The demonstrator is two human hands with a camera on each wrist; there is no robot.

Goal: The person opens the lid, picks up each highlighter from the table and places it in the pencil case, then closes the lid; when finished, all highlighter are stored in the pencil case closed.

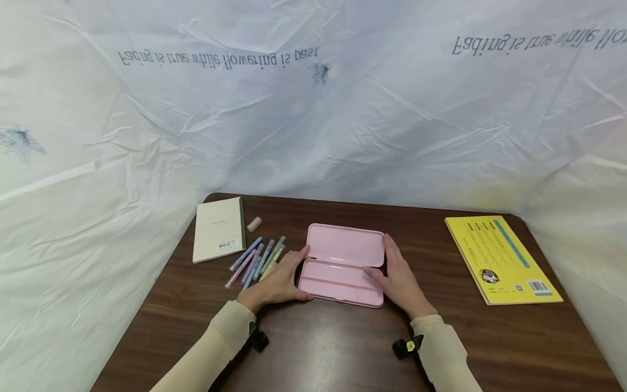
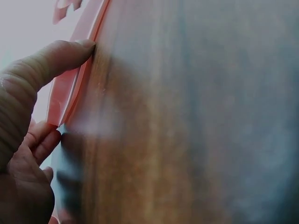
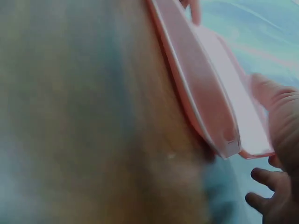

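A pink pencil case [image 1: 345,245] lies unfolded on the dark wooden table, its lid on the far side and its divided tray [image 1: 325,273] on the near side. My left hand [image 1: 281,280] holds the case's left end, the thumb on the front edge and the fingers along the side. In the left wrist view, the thumb presses the pink rim [image 2: 84,86]. At the right end, my right hand [image 1: 399,280] has its fingers along the lid's edge and its thumb over the tray. In the right wrist view, these fingers [image 3: 266,179] are spread near the lid's corner.
Several pastel pens [image 1: 257,261] lie in a loose pile left of my left hand. Behind them are a cream notebook [image 1: 217,228] and a small whitish eraser-like piece [image 1: 254,224]. A yellow book [image 1: 499,261] lies at the right. White printed cloth [image 1: 343,136] hangs around the table.
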